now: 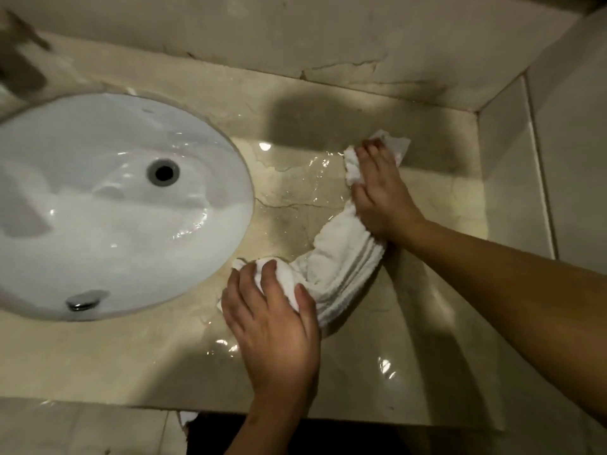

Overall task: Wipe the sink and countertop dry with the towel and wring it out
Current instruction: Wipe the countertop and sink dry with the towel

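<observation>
A white towel (341, 261) lies bunched in a long curved strip on the wet beige marble countertop (295, 198), to the right of the white oval sink (108, 208). My left hand (276, 320) presses and grips the towel's near end beside the sink rim. Over the towel's far end my right hand (381, 195) lies flat, fingers spread, pressing it to the counter. Water films the counter between the towel and the sink, and more glistens near the front edge.
The sink has an overflow hole (163, 172) and a chrome drain stopper (82, 302). A cracked backsplash (328, 54) runs along the back and a tiled side wall (512, 165) closes the right. The counter's front edge (131, 402) is near me.
</observation>
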The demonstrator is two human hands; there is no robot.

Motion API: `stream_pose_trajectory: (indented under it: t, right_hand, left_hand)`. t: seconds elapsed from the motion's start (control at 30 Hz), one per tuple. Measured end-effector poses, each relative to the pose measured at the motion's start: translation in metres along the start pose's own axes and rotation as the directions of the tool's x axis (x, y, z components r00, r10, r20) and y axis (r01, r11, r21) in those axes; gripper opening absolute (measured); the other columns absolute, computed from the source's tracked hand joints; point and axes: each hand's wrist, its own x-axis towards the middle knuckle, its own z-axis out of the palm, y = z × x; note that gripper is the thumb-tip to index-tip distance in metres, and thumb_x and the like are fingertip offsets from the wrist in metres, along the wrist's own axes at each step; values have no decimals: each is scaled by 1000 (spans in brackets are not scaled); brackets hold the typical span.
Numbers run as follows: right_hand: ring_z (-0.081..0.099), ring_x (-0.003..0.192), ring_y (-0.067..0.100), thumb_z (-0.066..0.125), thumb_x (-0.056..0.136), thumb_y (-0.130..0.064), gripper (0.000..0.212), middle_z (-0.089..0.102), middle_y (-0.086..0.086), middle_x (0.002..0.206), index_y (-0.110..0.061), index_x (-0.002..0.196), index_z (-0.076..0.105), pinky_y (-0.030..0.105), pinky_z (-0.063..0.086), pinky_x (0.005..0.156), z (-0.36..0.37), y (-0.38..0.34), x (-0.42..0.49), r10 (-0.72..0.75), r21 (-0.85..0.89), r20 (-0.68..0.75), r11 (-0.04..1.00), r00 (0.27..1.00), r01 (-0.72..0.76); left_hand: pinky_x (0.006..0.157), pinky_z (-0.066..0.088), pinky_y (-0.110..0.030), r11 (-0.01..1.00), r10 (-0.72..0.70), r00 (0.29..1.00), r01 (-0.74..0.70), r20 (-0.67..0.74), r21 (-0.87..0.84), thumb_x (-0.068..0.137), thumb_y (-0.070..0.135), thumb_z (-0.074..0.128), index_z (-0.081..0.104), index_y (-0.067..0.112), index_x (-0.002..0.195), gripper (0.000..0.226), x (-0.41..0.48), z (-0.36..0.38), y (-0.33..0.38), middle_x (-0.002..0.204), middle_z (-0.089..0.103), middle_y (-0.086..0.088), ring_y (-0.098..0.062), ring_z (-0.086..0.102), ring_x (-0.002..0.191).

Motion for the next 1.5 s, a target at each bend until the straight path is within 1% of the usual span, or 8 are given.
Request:
stream_pose_trajectory:
  t: [0.33, 0.6, 0.87, 1.0, 1.07, 1.27, 1.4, 1.5]
  right_hand:
    - [31, 145, 43, 49, 95, -17, 56, 40, 27, 151, 5, 147, 44, 43, 19, 124, 31, -89, 76, -492, -48, 146, 863, 858, 503]
    - [48, 121, 40, 49, 89, -6, 44, 56, 24, 127, 3, 132, 59, 34, 31, 106, 44, -127, 78, -582, -2, 28, 813, 813, 582]
    - [40, 130, 39, 48, 100, -11, 43, 42, 19, 146, -8, 143, 47, 47, 40, 107, -7, -41, 24, -59, -53, -361, 998, 931, 43]
    - [22, 148, 41, 48, 99, -24, 59, 28, 17, 161, -8, 154, 33, 53, 21, 122, -8, 6, -20, 418, -82, -374, 874, 828, -478]
    - [11, 154, 39, 42, 103, -34, 68, 17, 19, 167, -5, 160, 19, 56, 13, 125, -5, 14, -36, 594, -32, -301, 776, 746, -630]
    - [8, 156, 39, 43, 102, -19, 70, 6, 25, 169, 2, 160, 11, 45, 11, 128, 0, 21, -57, 660, 43, -293, 732, 692, -680]
    - [17, 153, 38, 42, 98, -12, 63, 21, 21, 167, -2, 159, 25, 47, 17, 126, 0, 32, -87, 627, 35, -370, 747, 686, -664]
    - [25, 148, 37, 42, 98, -8, 61, 28, 18, 164, -3, 157, 30, 47, 30, 120, 4, 30, -95, 692, 191, -415, 701, 591, -687]
  left_hand:
    - [120, 27, -57, 986, -169, 979, 167, -115, -24, 102, 36, 41, 50, 9, 142, 49, 5, 5, 2, 149, 42, -17, -38, 34, 144]
    - [118, 29, -56, 972, -235, 956, 231, -177, -42, 104, 33, 40, 50, 7, 138, 45, 12, 0, -16, 145, 42, -18, -41, 37, 139]
    - [111, 35, -57, 991, -134, 985, 131, -112, -36, 102, 43, 42, 53, 9, 137, 50, 12, -1, -10, 142, 46, -18, -39, 40, 136]
    - [113, 37, -56, 997, 69, 998, -69, 6, -47, 102, 49, 42, 52, 14, 140, 53, 26, -2, 2, 144, 47, -13, -37, 40, 138]
    - [116, 34, -57, 990, 140, 989, -137, 54, -41, 100, 47, 43, 48, 19, 144, 53, 35, -1, 6, 148, 45, -11, -37, 37, 141]
    - [117, 30, -58, 970, 238, 965, -241, 107, 20, 99, 58, 37, 57, 27, 139, 55, 51, 4, 15, 147, 48, -13, -41, 33, 143]
    - [113, 33, -57, 942, 331, 930, -336, 161, 3, 98, 60, 38, 60, 28, 134, 53, 63, 9, 20, 144, 49, -10, -38, 35, 143]
    - [112, 35, -58, 923, 377, 906, -385, 190, 8, 97, 60, 37, 62, 28, 131, 52, 73, 14, 26, 143, 50, -9, -37, 36, 142]
